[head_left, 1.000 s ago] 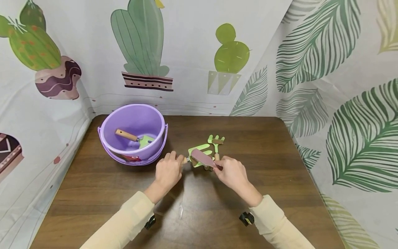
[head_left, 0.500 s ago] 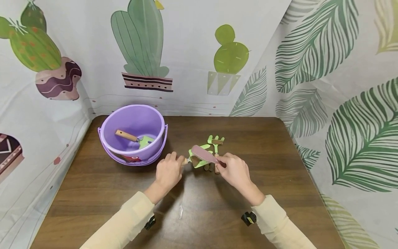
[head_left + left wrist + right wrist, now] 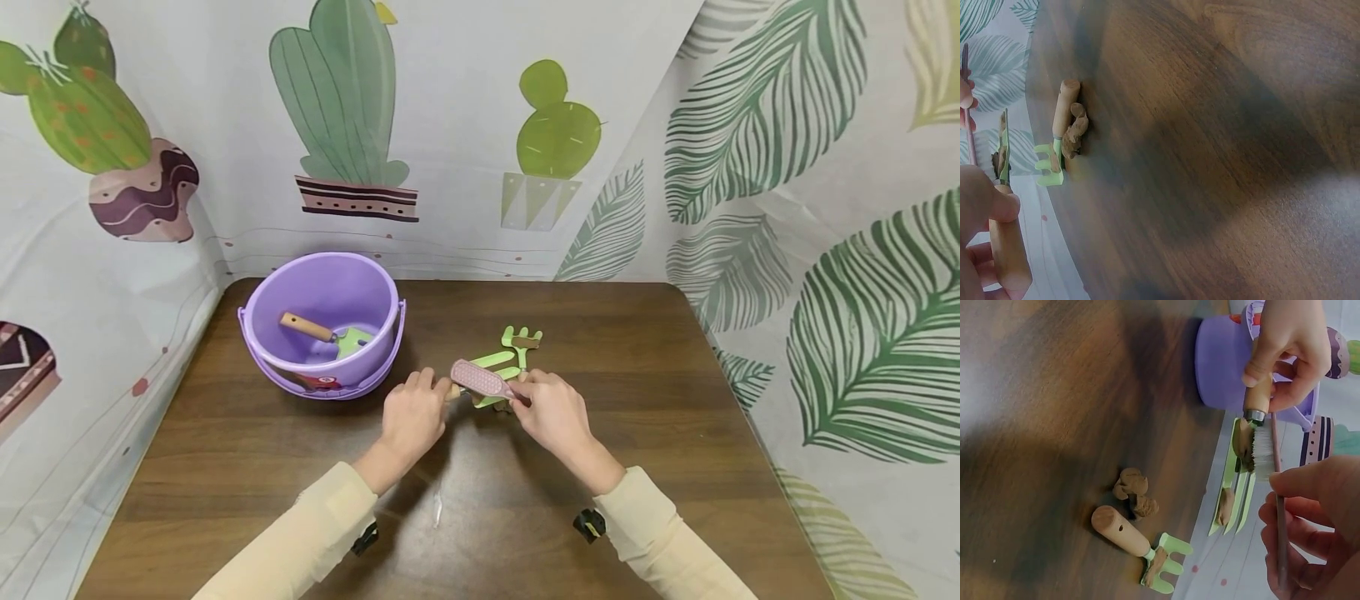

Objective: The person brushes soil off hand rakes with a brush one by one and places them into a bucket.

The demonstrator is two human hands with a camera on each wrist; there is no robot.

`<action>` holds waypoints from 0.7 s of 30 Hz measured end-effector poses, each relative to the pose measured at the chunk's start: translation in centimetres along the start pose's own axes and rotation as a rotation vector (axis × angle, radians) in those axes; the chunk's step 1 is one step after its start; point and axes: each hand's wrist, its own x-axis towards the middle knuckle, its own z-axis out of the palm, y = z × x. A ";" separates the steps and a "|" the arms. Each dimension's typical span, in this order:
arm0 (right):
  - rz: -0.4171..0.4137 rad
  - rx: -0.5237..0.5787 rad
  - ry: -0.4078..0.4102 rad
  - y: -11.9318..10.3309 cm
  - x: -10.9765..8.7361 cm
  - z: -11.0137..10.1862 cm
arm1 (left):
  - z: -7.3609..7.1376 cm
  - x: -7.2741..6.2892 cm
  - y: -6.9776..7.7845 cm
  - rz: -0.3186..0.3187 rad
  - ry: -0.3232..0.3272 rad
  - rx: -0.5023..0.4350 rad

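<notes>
My left hand (image 3: 415, 408) grips the wooden handle of a light-green hand fork (image 3: 1229, 469), held above the table. Brown, clay-like dirt clings to its tines and near the neck. In my right hand (image 3: 555, 410) is a pink brush (image 3: 480, 379), pinched by its thin handle. Its white bristles (image 3: 1263, 450) touch the dirt close to the fork's neck, as the right wrist view shows. Below lies a second, small green rake (image 3: 1166, 562) with a wooden handle and dirt across its prongs. Brown clumps (image 3: 1132, 487) lie beside that rake.
At the table's back left stands a purple bucket (image 3: 322, 287), its handle folded down. Inside it rests a green shovel (image 3: 307, 327) with a wooden handle. A small clear scrap (image 3: 437, 508) lies on the brown table (image 3: 660, 350) toward the front. Patterned cloth hangs behind.
The brush has moved slightly left, toward the fork's neck, and its pink back has tilted. My left hand has shifted a little right, and the held fork has turned.
</notes>
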 end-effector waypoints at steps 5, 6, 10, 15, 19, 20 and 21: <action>-0.034 -0.045 0.028 0.2 -0.5 0.1 | -0.2 0.0 -0.2 0.004 -0.017 0.013; -0.037 -0.049 0.028 0.2 -0.6 0.1 | -0.2 0.0 -0.2 0.006 -0.019 0.010; -0.043 -0.054 0.016 0.5 -0.9 0.1 | -0.1 -0.1 -0.2 0.013 -0.012 -0.002; -0.037 -0.045 0.014 0.7 -1.1 -0.1 | 0.0 -0.2 -0.3 0.013 0.008 -0.015; -0.042 -0.036 0.022 0.9 -1.3 -0.2 | -0.1 -0.1 -0.2 0.007 -0.004 -0.024; -0.044 -0.036 0.023 1.0 -1.3 -0.2 | -0.1 -0.1 -0.2 0.005 -0.011 -0.025; -0.045 -0.035 0.024 1.0 -1.3 -0.2 | -0.2 -0.1 -0.2 0.005 -0.019 -0.026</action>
